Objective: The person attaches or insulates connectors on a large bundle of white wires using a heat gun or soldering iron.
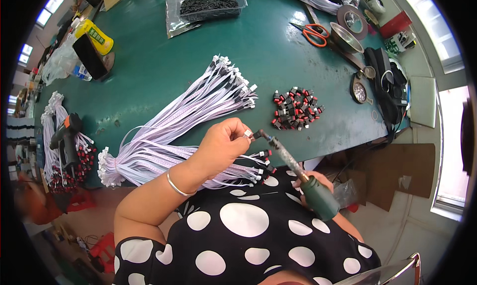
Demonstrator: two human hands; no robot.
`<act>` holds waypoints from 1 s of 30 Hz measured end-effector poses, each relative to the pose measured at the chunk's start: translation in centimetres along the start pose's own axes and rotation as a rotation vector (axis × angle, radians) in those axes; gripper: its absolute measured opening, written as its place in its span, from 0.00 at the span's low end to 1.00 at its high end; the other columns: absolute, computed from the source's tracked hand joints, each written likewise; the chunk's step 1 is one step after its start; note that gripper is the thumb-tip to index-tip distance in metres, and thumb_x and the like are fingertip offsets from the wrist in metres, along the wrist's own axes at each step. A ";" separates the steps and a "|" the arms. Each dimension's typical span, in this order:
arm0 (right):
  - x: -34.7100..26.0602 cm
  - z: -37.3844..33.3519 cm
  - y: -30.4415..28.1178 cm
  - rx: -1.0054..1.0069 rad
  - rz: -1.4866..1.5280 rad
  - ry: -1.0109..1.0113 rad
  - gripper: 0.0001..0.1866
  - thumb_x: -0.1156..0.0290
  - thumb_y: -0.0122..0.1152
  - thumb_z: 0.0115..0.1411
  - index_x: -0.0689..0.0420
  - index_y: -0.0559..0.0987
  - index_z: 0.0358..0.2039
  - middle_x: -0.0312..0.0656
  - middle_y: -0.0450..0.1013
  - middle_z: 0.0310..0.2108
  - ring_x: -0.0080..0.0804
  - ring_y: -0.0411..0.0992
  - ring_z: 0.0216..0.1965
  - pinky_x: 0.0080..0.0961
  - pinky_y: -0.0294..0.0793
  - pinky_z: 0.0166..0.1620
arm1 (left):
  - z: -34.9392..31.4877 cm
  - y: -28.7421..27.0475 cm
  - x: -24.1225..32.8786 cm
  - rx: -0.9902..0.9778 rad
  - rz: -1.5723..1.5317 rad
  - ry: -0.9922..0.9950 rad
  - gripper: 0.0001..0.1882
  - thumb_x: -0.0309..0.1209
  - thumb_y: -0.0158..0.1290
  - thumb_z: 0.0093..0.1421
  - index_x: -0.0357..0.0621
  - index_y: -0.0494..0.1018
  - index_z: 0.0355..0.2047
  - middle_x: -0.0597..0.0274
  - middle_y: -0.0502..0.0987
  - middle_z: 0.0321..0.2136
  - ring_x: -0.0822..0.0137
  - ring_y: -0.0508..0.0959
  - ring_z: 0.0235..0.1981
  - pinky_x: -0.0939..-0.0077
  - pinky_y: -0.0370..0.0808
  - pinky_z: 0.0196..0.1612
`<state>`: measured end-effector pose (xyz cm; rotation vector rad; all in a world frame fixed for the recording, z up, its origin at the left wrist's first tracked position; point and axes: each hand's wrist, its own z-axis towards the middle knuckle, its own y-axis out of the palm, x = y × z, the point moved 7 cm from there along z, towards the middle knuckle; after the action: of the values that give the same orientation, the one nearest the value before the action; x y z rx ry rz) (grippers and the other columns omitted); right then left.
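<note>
My left hand [223, 145] is closed, with thumb and fingertips pinching a small white cable connector [248, 133] that has a short black piece at its end. My right hand [321, 179] is wrapped round a soldering iron [285, 158] with a dark green handle. The iron's tip points up and left, right at the black piece; whether it touches cannot be made out. Under and behind my left wrist lies a tied bundle of flat white cables [164, 131], fanned out in two sheaves. A heap of small black-and-red switches [296, 108] lies beyond the iron.
A clear tray [208, 7] of short black tubes stands at the far side of the green table [134, 46]. Orange-handled scissors [315, 35] and a metal bowl [347, 37] lie far right. On the left are a phone [91, 56], a yellow bottle [97, 35] and a glue gun [68, 138].
</note>
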<state>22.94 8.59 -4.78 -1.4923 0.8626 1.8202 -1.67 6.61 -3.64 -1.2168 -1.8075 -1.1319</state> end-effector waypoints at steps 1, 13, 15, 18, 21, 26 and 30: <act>-0.3 -0.1 -0.7 -0.010 -0.002 0.001 0.16 0.75 0.59 0.48 0.66 0.72 0.38 0.43 0.74 0.31 0.23 0.70 0.28 0.17 0.70 0.33 | 0.1 -0.1 -0.1 0.006 -0.006 0.004 0.06 0.19 0.49 0.53 0.42 0.65 0.24 0.62 0.69 0.34 0.80 0.66 0.26 0.85 0.67 0.30; 6.2 -3.1 -0.9 -0.311 0.236 0.454 0.09 0.77 0.57 0.51 0.65 0.72 0.34 0.46 0.73 0.32 0.37 0.73 0.35 0.27 0.72 0.38 | 0.7 -0.6 -0.5 0.048 0.080 0.008 0.05 0.19 0.49 0.52 0.41 0.65 0.23 0.67 0.69 0.30 0.81 0.63 0.25 0.86 0.62 0.27; 8.8 -4.9 -2.8 -0.085 -0.053 0.384 0.17 0.77 0.62 0.48 0.64 0.69 0.39 0.46 0.73 0.32 0.37 0.73 0.36 0.28 0.72 0.38 | 0.7 -0.7 -0.6 0.047 0.099 0.014 0.05 0.18 0.48 0.52 0.41 0.65 0.23 0.67 0.69 0.29 0.81 0.63 0.25 0.86 0.61 0.27; 11.9 -7.1 -4.8 -0.138 -0.172 1.104 0.26 0.74 0.66 0.44 0.61 0.67 0.44 0.45 0.73 0.30 0.38 0.74 0.34 0.29 0.73 0.37 | 0.7 -0.7 -0.6 0.057 0.105 0.031 0.05 0.18 0.48 0.52 0.42 0.65 0.23 0.68 0.69 0.29 0.82 0.62 0.25 0.87 0.60 0.27; 4.8 -3.2 -1.0 -0.201 -0.528 -0.150 0.29 0.71 0.69 0.42 0.60 0.67 0.44 0.44 0.72 0.29 0.39 0.74 0.31 0.29 0.73 0.34 | 0.8 -0.6 -0.6 0.053 0.083 0.033 0.06 0.18 0.48 0.52 0.42 0.65 0.22 0.68 0.68 0.28 0.82 0.62 0.24 0.87 0.60 0.27; 4.4 -3.1 -0.9 -0.239 -0.638 -0.108 0.30 0.71 0.69 0.42 0.61 0.66 0.46 0.44 0.72 0.29 0.38 0.74 0.30 0.27 0.73 0.32 | 0.9 -0.8 -0.8 0.066 0.082 -0.001 0.06 0.18 0.48 0.51 0.42 0.64 0.22 0.69 0.68 0.27 0.82 0.61 0.23 0.86 0.58 0.26; 2.5 -1.2 -1.1 -0.101 0.011 0.087 0.28 0.71 0.67 0.45 0.62 0.68 0.47 0.43 0.73 0.32 0.32 0.74 0.33 0.26 0.73 0.35 | 0.8 -0.7 -0.7 0.039 0.085 0.005 0.06 0.18 0.48 0.52 0.42 0.64 0.22 0.68 0.68 0.27 0.82 0.62 0.24 0.87 0.59 0.27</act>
<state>24.14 8.39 -7.52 -1.6434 0.8322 1.8434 -2.13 7.00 -4.73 -1.2544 -1.7490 -1.0460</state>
